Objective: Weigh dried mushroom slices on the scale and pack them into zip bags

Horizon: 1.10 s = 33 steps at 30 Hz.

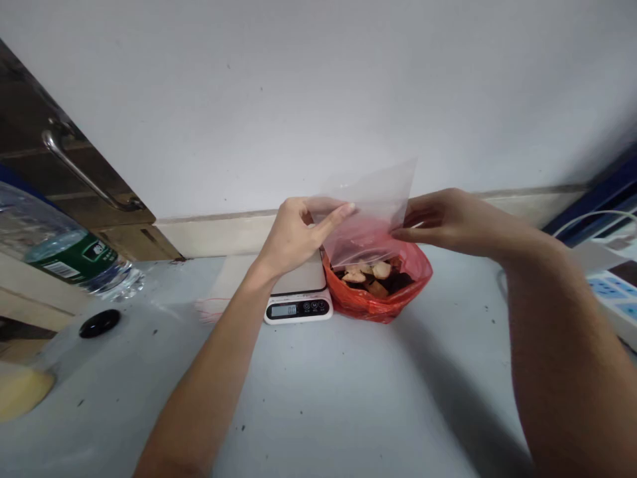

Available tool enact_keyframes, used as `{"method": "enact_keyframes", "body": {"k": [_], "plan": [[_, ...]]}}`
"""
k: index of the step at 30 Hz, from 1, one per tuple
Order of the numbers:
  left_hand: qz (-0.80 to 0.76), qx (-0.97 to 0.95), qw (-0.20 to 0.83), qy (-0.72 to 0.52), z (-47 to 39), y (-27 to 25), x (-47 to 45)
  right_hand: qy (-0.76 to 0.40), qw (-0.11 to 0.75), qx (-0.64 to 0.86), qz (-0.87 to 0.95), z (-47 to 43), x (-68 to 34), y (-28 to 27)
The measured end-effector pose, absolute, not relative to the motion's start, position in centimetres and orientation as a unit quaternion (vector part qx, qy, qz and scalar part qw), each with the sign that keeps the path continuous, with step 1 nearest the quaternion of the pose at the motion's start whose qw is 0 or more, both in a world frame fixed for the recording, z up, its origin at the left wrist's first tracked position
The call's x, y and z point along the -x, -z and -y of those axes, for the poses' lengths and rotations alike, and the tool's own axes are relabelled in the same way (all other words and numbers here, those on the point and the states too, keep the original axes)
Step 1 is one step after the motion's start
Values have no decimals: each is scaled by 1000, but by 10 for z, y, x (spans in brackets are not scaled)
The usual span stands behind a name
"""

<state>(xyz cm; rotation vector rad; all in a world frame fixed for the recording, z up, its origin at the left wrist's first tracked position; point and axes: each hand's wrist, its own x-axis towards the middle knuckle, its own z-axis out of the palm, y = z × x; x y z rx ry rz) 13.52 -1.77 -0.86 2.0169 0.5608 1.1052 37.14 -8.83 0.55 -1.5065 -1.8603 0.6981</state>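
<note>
A thin, smooth, 4-sided clear bag point(375, 196) slants above a crinkled red bag point(368, 307) of rough, pale and dark chunks point(379, 271). It spans 2 hands: the left hand point(292, 232) pinches its left side, thumb and fingers nearly closed; the right hand point(455, 218) pinches its right edge, fingers curled.

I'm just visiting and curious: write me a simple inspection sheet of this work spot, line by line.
Surface: pale blue-grey tabletop, dark specks.
Things in use: clear plastic; red plastic bag containing pale and dark pieces; white scale beside it, apparently reading 0.0.
Clutter: water bottle and black oval object, left.
Hands: left hand pinches the clear plastic; right hand is at its other edge, grip unclear.
Cables: white cable, far right.
Surroundings: white wall; metal handle, left.
</note>
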Motion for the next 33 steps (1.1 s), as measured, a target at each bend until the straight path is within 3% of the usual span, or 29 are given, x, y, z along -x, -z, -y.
{"method": "enact_keyframes", "body": {"k": [13, 20, 25, 33], "plan": [[-251, -805, 395, -365, 18, 12, -136, -216, 438, 545, 681, 85, -358, -7], [-234, -766, 405, -442, 13, 19, -140, -303, 352, 548, 696, 84, -358, -6], [-246, -751, 463, -402, 13, 16, -135, -282, 402, 549, 677, 82, -362, -2], [-260, -696, 462, -485, 5, 9, -125, -275, 346, 569, 694, 84, -367, -3]]}}
